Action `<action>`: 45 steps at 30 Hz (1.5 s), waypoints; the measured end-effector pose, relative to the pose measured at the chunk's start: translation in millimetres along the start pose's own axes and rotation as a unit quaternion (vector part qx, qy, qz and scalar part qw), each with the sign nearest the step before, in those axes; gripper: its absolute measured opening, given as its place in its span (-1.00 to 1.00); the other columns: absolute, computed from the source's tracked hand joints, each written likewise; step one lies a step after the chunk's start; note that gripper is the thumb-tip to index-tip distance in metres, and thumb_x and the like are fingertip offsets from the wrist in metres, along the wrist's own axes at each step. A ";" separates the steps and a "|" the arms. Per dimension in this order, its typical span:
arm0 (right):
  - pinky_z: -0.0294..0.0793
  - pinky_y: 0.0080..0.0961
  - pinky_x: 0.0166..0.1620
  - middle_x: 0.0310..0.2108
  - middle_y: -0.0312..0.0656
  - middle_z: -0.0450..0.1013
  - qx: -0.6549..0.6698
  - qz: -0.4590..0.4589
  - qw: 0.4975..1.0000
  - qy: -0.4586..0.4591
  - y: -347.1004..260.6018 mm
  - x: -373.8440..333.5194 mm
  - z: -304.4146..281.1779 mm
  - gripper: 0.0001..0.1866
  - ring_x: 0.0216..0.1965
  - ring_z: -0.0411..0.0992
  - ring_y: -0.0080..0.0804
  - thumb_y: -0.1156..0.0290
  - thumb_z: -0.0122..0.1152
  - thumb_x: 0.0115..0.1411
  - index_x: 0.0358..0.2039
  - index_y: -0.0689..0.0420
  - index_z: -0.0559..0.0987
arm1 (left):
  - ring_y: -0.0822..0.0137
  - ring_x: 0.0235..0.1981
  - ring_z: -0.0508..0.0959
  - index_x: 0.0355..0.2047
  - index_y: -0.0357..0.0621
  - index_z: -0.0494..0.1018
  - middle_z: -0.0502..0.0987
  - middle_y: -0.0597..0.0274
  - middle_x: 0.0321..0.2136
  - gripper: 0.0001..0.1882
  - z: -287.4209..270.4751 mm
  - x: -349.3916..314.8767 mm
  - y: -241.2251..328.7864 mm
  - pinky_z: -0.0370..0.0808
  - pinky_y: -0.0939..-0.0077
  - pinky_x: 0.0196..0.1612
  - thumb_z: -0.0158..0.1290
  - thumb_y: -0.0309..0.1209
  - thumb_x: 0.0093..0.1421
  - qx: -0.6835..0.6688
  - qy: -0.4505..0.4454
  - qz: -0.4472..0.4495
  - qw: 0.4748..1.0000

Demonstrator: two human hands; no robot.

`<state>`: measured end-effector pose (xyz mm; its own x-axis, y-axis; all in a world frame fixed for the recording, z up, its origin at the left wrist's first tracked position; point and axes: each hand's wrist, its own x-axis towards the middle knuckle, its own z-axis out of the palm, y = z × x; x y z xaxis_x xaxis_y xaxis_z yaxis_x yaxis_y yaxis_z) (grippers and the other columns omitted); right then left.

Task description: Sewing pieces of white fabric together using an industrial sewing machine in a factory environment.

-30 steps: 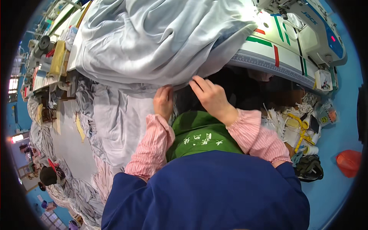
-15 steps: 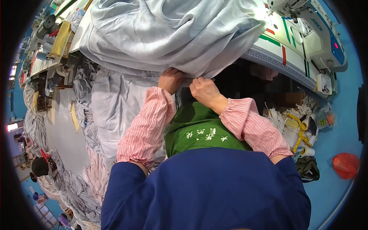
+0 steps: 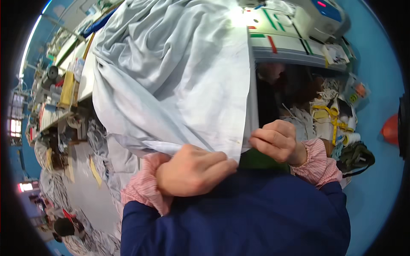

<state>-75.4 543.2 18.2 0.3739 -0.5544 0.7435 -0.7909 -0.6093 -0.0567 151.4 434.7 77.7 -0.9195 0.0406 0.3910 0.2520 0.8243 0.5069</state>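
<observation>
A large pale grey-blue cloth (image 3: 213,89) hangs from the sewing table down toward my body, its right side ending in a straight edge. My left hand (image 3: 196,170) is closed on the cloth's lower corner, close against my chest. To its right, my right hand (image 3: 275,141) pinches the cloth near that straight edge, the fingertips pressed together. Both wrists come out of pink striped sleeve covers. The sewing machine (image 3: 318,19) stands beyond the cloth at the far right, its lamp lighting the cloth's upper edge.
On the right, a white tabletop (image 3: 273,25) carries coloured tape strips. Below it sit a yellow tape measure (image 3: 331,119), thread spools and cloth scraps, with a dark bag (image 3: 356,158) nearby. Heaped cloth (image 3: 98,136) lies at left. A red bag (image 3: 390,129) is at the far right.
Both hands have come up nearer my chest, drawing the cloth's edge with them. The cloth now stretches longer and straighter from the table, and my view has shifted.
</observation>
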 end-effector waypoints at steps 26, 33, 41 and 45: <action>0.46 -0.53 -0.50 -0.45 -0.18 0.51 0.157 0.272 0.947 0.069 5.6 -74.9 -35.9 -0.80 -0.52 0.45 -0.34 0.63 0.35 -0.17 -0.44 0.19 0.59 | 0.14 -0.19 0.53 -0.10 -0.28 0.43 0.49 -0.05 -0.13 -0.72 121.7 73.4 -81.4 0.49 0.35 -0.14 0.05 -0.56 0.16 -0.319 -0.202 -0.028 0.926; 0.47 -0.50 -0.45 -0.47 -0.21 0.51 0.238 0.287 0.928 -0.001 20.0 -96.5 -14.2 -0.83 -0.49 0.45 -0.33 0.60 0.37 -0.13 -0.46 0.17 0.60 | 0.09 -0.14 0.53 -0.06 -0.22 0.43 0.49 -0.09 -0.09 -0.67 81.4 -33.1 -118.7 0.48 0.33 -0.10 0.08 -0.54 0.13 -0.243 -0.094 -0.294 0.920; 0.47 -0.39 -0.33 -0.51 -0.20 0.50 0.210 0.425 0.870 -0.135 46.8 -143.0 59.1 -0.90 -0.42 0.46 -0.24 0.54 0.31 -0.05 -0.49 0.21 0.56 | 0.06 -0.12 0.54 -0.04 -0.13 0.45 0.50 -0.09 -0.09 -0.68 111.9 -52.4 -120.3 0.48 0.31 -0.10 0.05 -0.45 0.17 -0.097 -0.252 -0.513 0.815; 0.47 -0.38 -0.31 -0.50 -0.19 0.50 0.219 0.439 0.863 -0.123 55.4 -142.5 61.0 -0.90 -0.41 0.46 -0.24 0.53 0.31 -0.05 -0.49 0.22 0.56 | 0.00 -0.11 0.54 -0.01 -0.08 0.45 0.52 -0.03 -0.10 -0.55 66.5 25.2 -156.6 0.46 0.20 -0.04 0.17 -0.51 0.04 -0.015 0.006 -0.379 0.925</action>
<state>-143.0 553.8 -131.6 -0.1421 -0.9818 0.1264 -0.5836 -0.0201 -0.8118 68.7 344.2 -42.9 -0.8321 -0.5493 -0.0764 -0.4550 0.5975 0.6603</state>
